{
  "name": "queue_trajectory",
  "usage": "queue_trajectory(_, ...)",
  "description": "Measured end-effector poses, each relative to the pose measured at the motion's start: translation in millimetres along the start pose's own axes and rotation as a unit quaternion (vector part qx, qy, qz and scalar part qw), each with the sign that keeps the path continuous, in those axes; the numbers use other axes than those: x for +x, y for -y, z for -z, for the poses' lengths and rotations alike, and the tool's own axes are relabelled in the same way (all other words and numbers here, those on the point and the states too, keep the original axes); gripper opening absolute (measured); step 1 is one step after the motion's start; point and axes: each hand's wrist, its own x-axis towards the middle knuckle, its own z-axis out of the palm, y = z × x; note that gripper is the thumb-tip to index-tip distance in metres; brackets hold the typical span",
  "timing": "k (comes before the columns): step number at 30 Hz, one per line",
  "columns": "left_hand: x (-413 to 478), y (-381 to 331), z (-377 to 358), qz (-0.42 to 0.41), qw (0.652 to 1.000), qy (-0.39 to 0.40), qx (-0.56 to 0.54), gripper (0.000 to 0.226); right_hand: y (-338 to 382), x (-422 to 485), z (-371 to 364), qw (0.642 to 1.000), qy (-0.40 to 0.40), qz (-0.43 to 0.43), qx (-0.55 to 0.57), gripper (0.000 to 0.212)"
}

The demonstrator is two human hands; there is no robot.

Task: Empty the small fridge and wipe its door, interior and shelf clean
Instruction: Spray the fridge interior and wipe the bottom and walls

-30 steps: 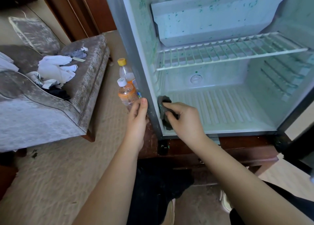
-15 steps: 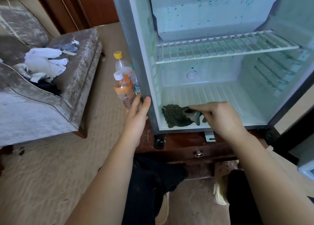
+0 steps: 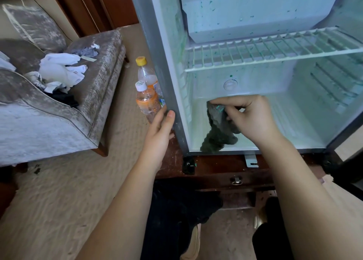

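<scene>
The small fridge (image 3: 157, 49) stands open on a dark wooden cabinet, and nothing stands inside it. Green specks dot its white walls, the freezer box (image 3: 255, 10) and the wire shelf (image 3: 275, 51). My right hand (image 3: 253, 120) is inside the lower compartment and pinches a dark grey-green cloth (image 3: 218, 130), which hangs down to the fridge floor near the front left corner. My left hand (image 3: 161, 130) rests with straight fingers against the fridge's left outer edge.
Two orange-labelled drink bottles (image 3: 147, 100) stand on the cabinet just left of the fridge, by my left hand. A grey armchair (image 3: 59, 110) with crumpled white cloths (image 3: 60, 69) sits at left on beige carpet. The cabinet drawer (image 3: 235, 181) is below the fridge.
My right hand has lifted the cloth from the fridge floor's front edge, so it now hangs from my fingers. My left hand has stayed on the fridge's edge.
</scene>
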Motion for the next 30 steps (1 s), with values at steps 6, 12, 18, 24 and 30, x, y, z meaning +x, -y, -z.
queue_trajectory(6, 2.5, 2.1, 1.8, 0.007, 1.0, -0.003, -0.004, 0.034, -0.6, 2.8, -14.0, 0.996, 0.049, -0.001, 0.075, 0.049)
queue_trajectory(12, 2.9, 2.1, 0.5, 0.004, 1.0, -0.008, -0.007, 0.025, -6.9, 2.1, -16.0, 1.0, -0.008, -0.015, 0.012, 0.017)
queue_trajectory(18, 0.1, 0.6, -1.0, -0.003, 1.0, -0.025, -0.003, 0.022, -18.8, 8.1, -26.0, 0.999, 0.01, -0.041, -0.015, 0.045)
queue_trajectory(24, 5.2, 1.3, -4.6, -0.035, 0.998, -0.054, 0.013, 0.02, -17.7, 43.0, -55.0, 0.966, -0.158, -0.16, 0.131, 0.015)
queue_trajectory(30, 10.1, 5.9, -4.7, -0.061, 0.997, -0.054, 0.01, 0.035, -13.7, 91.6, -93.3, 0.925, -0.189, -0.148, 0.294, 0.022)
